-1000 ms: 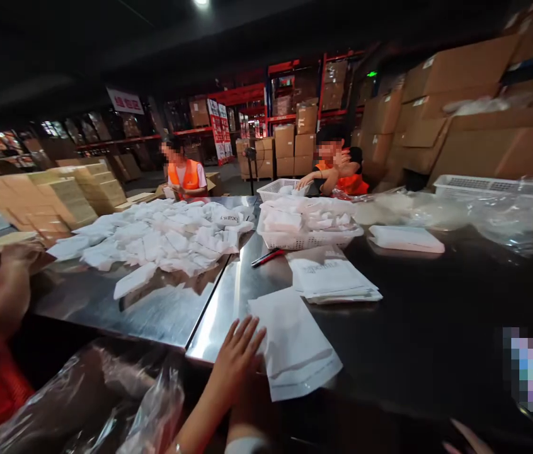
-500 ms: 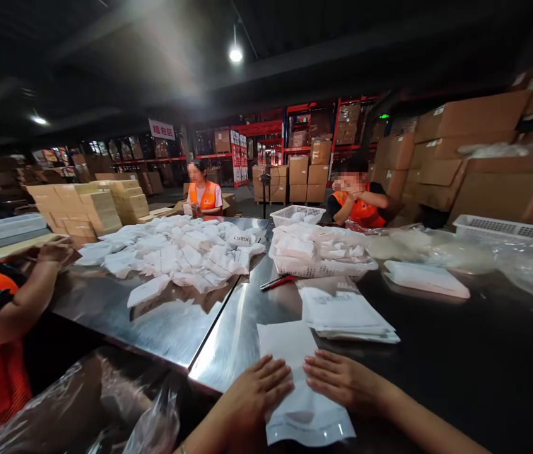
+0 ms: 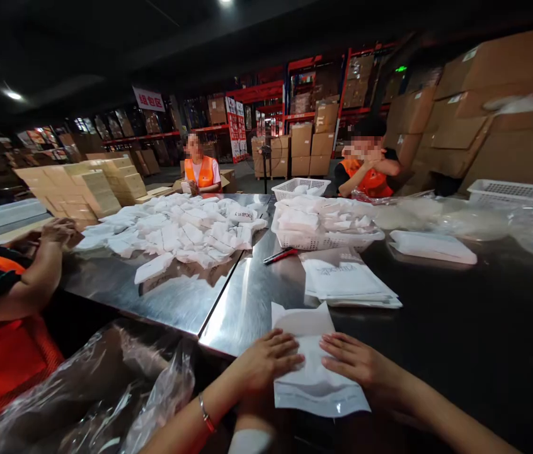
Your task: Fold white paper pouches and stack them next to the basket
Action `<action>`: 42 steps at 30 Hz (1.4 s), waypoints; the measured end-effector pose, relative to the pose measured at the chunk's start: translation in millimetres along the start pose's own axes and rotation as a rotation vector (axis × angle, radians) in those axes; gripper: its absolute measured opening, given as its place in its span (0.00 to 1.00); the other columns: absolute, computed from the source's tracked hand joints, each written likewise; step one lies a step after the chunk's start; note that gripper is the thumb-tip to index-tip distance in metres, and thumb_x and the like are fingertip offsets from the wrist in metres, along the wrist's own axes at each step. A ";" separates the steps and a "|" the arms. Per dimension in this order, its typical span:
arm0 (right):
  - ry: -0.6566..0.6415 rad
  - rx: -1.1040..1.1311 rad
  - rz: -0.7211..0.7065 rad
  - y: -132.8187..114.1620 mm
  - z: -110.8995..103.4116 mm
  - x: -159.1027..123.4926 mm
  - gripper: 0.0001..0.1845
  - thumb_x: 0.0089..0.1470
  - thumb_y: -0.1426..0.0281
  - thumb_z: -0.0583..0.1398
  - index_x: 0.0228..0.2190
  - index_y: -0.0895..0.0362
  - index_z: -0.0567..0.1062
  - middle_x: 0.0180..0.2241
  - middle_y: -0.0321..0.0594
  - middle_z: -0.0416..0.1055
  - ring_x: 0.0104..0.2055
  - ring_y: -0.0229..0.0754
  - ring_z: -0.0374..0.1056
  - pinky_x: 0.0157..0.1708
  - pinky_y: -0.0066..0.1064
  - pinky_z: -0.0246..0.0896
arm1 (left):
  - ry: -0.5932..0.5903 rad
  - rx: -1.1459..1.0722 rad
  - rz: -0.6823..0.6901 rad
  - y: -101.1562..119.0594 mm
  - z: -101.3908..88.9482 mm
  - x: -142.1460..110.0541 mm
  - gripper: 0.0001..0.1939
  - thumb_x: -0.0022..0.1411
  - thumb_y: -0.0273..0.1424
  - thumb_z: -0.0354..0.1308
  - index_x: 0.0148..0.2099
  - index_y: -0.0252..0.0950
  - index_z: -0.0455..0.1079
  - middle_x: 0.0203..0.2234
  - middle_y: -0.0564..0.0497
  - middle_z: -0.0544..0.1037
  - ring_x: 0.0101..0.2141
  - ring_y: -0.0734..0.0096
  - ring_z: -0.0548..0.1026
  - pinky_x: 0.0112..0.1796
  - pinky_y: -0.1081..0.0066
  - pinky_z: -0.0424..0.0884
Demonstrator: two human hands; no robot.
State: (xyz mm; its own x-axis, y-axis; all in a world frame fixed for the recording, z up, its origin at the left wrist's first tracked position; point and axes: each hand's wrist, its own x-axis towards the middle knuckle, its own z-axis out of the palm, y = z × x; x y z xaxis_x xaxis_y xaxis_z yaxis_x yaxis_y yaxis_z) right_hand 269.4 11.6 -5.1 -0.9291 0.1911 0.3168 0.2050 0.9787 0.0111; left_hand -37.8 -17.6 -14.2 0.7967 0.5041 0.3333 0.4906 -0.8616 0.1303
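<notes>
A white plastic pouch (image 3: 311,378) lies flat near the table edge in front of me, its glossy clear-edged end towards my body. Its two far corners stick up a little. On its left side rest the outstretched fingers of my left hand (image 3: 269,360). My right hand (image 3: 361,362) lies on the right side, fingers straight and close together. Both palms face down, with a strip of pouch showing between them. Just beyond it is a stack of flat white printed pouches (image 3: 349,277). A red and black cutter-like tool (image 3: 280,256) lies behind that stack, to the left.
Filled white packets (image 3: 186,233) are heaped on the left table. A white basket (image 3: 327,241) of packets stands ahead; one packet (image 3: 431,244) lies right. A co-worker's hands (image 3: 56,233) are at far left; two people sit opposite. Clear plastic (image 3: 153,403) hangs lower left.
The view has tipped downward. The pouch sits slightly nearer to me relative to the stack, and its far corners have lifted. Both hands stay flat on it.
</notes>
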 end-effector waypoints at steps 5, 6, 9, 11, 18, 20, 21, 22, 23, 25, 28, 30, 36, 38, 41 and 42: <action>0.205 0.095 0.041 -3.6 13.2 -15.3 0.19 0.64 0.69 0.53 0.53 0.59 0.71 0.51 0.49 0.71 0.61 0.47 0.59 0.59 0.40 0.60 | 0.136 -0.232 -0.037 0.4 5.7 -15.6 0.19 0.66 0.25 0.46 0.57 0.36 0.68 0.54 0.46 0.74 0.57 0.67 0.68 0.62 0.60 0.57; 0.251 0.114 0.057 -5.7 14.0 -16.1 0.18 0.64 0.69 0.53 0.52 0.58 0.72 0.49 0.49 0.73 0.59 0.46 0.62 0.57 0.38 0.63 | 0.217 -0.283 -0.051 2.0 8.1 -17.4 0.19 0.66 0.26 0.45 0.56 0.35 0.68 0.51 0.46 0.75 0.55 0.67 0.70 0.60 0.61 0.60; 0.393 0.188 0.126 -14.6 9.5 -11.0 0.14 0.63 0.69 0.54 0.48 0.56 0.75 0.42 0.46 0.76 0.50 0.44 0.70 0.49 0.34 0.69 | 0.461 -0.400 -0.113 11.5 14.4 -17.3 0.15 0.69 0.32 0.47 0.50 0.36 0.71 0.43 0.45 0.79 0.48 0.65 0.74 0.52 0.62 0.68; 0.441 0.287 0.237 -21.9 3.5 -2.9 0.13 0.65 0.67 0.54 0.44 0.55 0.77 0.38 0.44 0.77 0.43 0.43 0.73 0.43 0.31 0.71 | 0.568 -0.461 -0.241 20.7 16.6 -13.5 0.16 0.70 0.37 0.46 0.44 0.36 0.73 0.37 0.46 0.80 0.41 0.65 0.76 0.46 0.64 0.70; 0.582 0.466 0.878 -41.1 9.4 23.0 0.33 0.62 0.46 0.49 0.19 0.56 0.72 0.18 0.38 0.68 0.21 0.40 0.65 0.20 0.28 0.61 | 0.745 -0.676 -0.814 42.1 24.5 4.6 0.32 0.67 0.55 0.42 0.23 0.35 0.61 0.19 0.53 0.67 0.23 0.73 0.63 0.26 0.73 0.59; 0.614 0.450 0.985 -42.5 16.5 26.3 0.35 0.59 0.42 0.48 0.18 0.56 0.71 0.17 0.38 0.67 0.19 0.41 0.64 0.19 0.28 0.59 | 0.783 -0.698 -0.909 42.6 30.4 7.5 0.32 0.65 0.58 0.43 0.22 0.36 0.58 0.18 0.54 0.65 0.22 0.74 0.61 0.24 0.74 0.57; 0.618 0.434 1.039 -42.7 19.6 27.3 0.36 0.58 0.40 0.47 0.17 0.56 0.70 0.16 0.39 0.67 0.19 0.41 0.64 0.19 0.29 0.58 | 0.790 -0.684 -0.943 42.2 33.7 8.3 0.32 0.65 0.59 0.42 0.22 0.37 0.57 0.18 0.54 0.64 0.22 0.74 0.60 0.24 0.73 0.56; 0.616 0.414 1.090 -42.7 22.3 28.1 0.37 0.57 0.39 0.46 0.16 0.55 0.69 0.15 0.39 0.67 0.19 0.42 0.64 0.20 0.30 0.57 | 0.784 -0.661 -0.962 41.7 37.0 8.7 0.32 0.65 0.58 0.42 0.23 0.37 0.57 0.18 0.54 0.65 0.22 0.74 0.61 0.24 0.73 0.56; 0.611 0.393 1.137 -42.6 24.5 28.6 0.38 0.56 0.37 0.45 0.15 0.55 0.67 0.15 0.40 0.66 0.19 0.42 0.63 0.20 0.30 0.57 | 0.775 -0.629 -0.972 41.0 40.1 8.9 0.32 0.66 0.57 0.40 0.23 0.37 0.58 0.18 0.54 0.65 0.22 0.73 0.61 0.24 0.73 0.55; 0.591 0.354 1.213 -42.2 27.5 29.1 0.40 0.54 0.34 0.42 0.15 0.53 0.66 0.15 0.41 0.66 0.20 0.44 0.63 0.21 0.32 0.55 | 0.742 -0.549 -0.976 39.6 45.3 8.9 0.30 0.68 0.54 0.38 0.25 0.37 0.60 0.18 0.53 0.67 0.22 0.72 0.63 0.25 0.72 0.56; 0.546 0.310 1.282 -41.4 29.8 29.9 0.42 0.50 0.31 0.37 0.16 0.52 0.66 0.15 0.43 0.66 0.21 0.46 0.64 0.23 0.34 0.55 | 0.701 -0.412 -0.992 37.8 49.0 9.8 0.27 0.70 0.50 0.37 0.26 0.38 0.61 0.18 0.52 0.68 0.21 0.70 0.66 0.25 0.70 0.55; 0.525 0.282 1.310 -40.8 30.1 31.0 0.43 0.48 0.30 0.35 0.16 0.51 0.65 0.16 0.44 0.66 0.21 0.48 0.64 0.24 0.36 0.54 | 0.688 -0.340 -1.004 36.9 48.9 11.3 0.26 0.71 0.48 0.37 0.26 0.39 0.61 0.18 0.52 0.69 0.21 0.68 0.67 0.25 0.69 0.55; 0.525 0.300 1.289 -40.0 29.1 33.8 0.42 0.48 0.30 0.35 0.16 0.50 0.64 0.15 0.44 0.67 0.21 0.49 0.65 0.25 0.36 0.53 | 0.660 -0.209 -1.035 36.3 45.6 14.3 0.26 0.70 0.45 0.35 0.26 0.40 0.61 0.17 0.51 0.69 0.19 0.67 0.68 0.24 0.69 0.55; 0.531 0.308 1.282 -39.9 29.3 33.4 0.43 0.48 0.30 0.35 0.16 0.50 0.64 0.15 0.43 0.67 0.21 0.48 0.65 0.25 0.36 0.53 | 0.647 -0.203 -1.030 37.1 44.8 14.1 0.25 0.71 0.44 0.36 0.26 0.40 0.61 0.17 0.51 0.70 0.19 0.67 0.68 0.23 0.69 0.55; 0.531 0.308 1.281 -39.8 30.0 32.2 0.43 0.48 0.30 0.36 0.15 0.51 0.65 0.15 0.43 0.66 0.21 0.47 0.65 0.25 0.35 0.54 | 0.603 -0.166 -1.033 38.3 43.8 13.1 0.23 0.71 0.40 0.37 0.26 0.40 0.61 0.17 0.51 0.70 0.19 0.65 0.69 0.24 0.69 0.55; 0.526 0.307 1.283 -39.8 30.2 31.9 0.43 0.48 0.30 0.36 0.15 0.51 0.65 0.15 0.43 0.66 0.21 0.47 0.65 0.25 0.35 0.54 | 0.575 -0.142 -1.040 38.5 43.5 12.7 0.22 0.71 0.38 0.37 0.26 0.40 0.62 0.18 0.50 0.71 0.20 0.64 0.70 0.24 0.69 0.55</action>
State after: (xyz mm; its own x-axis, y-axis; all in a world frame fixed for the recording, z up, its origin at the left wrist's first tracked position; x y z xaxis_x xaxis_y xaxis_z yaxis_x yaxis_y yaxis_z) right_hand 222.3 -18.9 -24.1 0.0828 0.9620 0.2604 0.6678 0.1404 -0.7310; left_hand 6.6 -41.7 -45.5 -0.2509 0.8940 0.3711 0.7345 -0.0739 0.6745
